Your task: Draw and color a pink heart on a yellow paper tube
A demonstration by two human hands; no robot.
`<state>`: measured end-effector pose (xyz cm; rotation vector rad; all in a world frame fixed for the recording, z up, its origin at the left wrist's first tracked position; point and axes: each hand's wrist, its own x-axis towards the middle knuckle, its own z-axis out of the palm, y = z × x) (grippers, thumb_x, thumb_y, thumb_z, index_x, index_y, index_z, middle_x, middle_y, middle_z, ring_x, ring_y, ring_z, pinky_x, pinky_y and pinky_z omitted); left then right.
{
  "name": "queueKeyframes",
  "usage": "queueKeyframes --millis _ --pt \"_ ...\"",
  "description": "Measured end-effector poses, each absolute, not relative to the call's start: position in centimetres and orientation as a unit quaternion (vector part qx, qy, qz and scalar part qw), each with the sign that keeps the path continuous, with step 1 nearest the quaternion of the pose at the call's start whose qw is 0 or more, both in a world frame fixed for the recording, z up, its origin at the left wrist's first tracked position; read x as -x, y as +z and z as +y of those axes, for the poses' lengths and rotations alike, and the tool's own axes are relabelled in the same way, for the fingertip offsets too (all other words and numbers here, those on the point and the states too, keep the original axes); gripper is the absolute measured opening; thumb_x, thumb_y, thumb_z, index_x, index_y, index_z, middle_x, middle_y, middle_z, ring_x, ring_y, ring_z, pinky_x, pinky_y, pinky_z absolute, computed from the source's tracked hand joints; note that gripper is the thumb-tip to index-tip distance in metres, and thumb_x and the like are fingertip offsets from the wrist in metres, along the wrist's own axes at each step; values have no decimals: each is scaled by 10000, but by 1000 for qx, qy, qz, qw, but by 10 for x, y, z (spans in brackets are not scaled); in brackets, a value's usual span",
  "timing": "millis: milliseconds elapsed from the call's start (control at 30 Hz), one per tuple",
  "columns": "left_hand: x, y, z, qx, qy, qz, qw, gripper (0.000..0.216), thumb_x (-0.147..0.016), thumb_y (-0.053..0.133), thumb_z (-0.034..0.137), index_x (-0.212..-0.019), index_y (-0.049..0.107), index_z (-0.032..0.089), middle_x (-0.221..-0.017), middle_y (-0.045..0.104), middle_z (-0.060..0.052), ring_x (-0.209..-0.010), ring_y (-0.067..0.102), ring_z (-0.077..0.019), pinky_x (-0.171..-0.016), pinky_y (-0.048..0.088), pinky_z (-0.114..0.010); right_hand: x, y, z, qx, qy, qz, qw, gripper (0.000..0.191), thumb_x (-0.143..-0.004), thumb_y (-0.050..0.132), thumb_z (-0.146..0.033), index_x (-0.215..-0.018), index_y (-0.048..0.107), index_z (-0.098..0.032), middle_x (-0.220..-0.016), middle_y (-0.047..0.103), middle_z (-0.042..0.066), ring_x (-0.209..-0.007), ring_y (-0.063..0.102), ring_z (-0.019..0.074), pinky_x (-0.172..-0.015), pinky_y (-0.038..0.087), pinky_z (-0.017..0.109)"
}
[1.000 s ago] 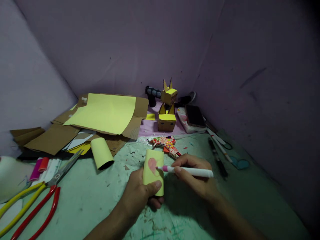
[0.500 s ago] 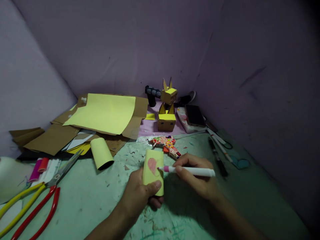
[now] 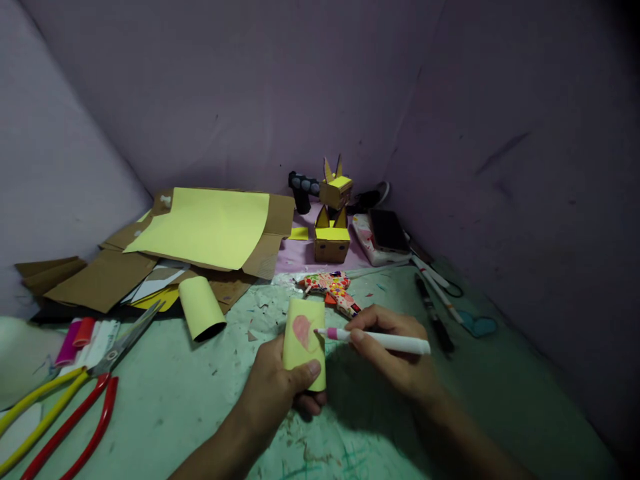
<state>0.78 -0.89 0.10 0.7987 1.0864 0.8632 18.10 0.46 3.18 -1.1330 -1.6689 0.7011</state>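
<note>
In the head view my left hand is closed around the lower part of a yellow paper tube, thumb across its front. A heart, its left side coloured pink, is drawn on the tube. My right hand grips a white marker with a pink collar, its tip at the right side of the heart. Just behind the tube lies a glue gun covered in flowery paper. Another yellow paper tube rests on the table to the left.
Large scissors with yellow and red handles and several markers lie at left. Cardboard with a yellow sheet is piled behind. Small cardboard boxes with ears, a phone and a black pen are farther back and right.
The marker tip has shifted slightly up on the heart. The tube and my left hand sit slightly further left in view, as does most of the scene.
</note>
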Motion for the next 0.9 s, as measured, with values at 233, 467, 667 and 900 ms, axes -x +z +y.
queueKeyframes --millis 233,467,667,900 --pt "-7 1 -9 -369 378 491 693 455 -575 797 376 -864 579 102 -588 647 -71 -459 607 -170 -350 471 -212 -182 33 6 477 283 -672 492 174 -758 554 -259 -628 625 -167 -436 544 -21 -376 465 106 -365 314 201" --pt "-7 7 -9 -363 382 482 700 474 -575 802 374 -883 574 94 -606 647 -61 -493 623 -172 -382 491 -216 -185 31 5 476 306 -672 477 185 -776 562 -286 -649 633 -170 -479 573 -12 -409 494 115 -392 357 208" --pt "-6 9 -10 -338 392 472 714 462 -571 810 353 -887 587 99 -641 651 -51 -512 631 -171 -393 497 -215 -186 30 6 457 316 -674 486 150 -742 582 -252 -624 630 -172 -457 551 -19 -393 461 106 -379 326 203" --pt "-8 11 -11 -331 409 460 715 513 -577 821 351 -952 588 89 -672 673 -79 -524 650 -188 -392 494 -214 -187 16 10 392 458 -526 600 343 -837 599 -500 -749 652 -172 -513 619 3 -444 558 134 -444 425 230"
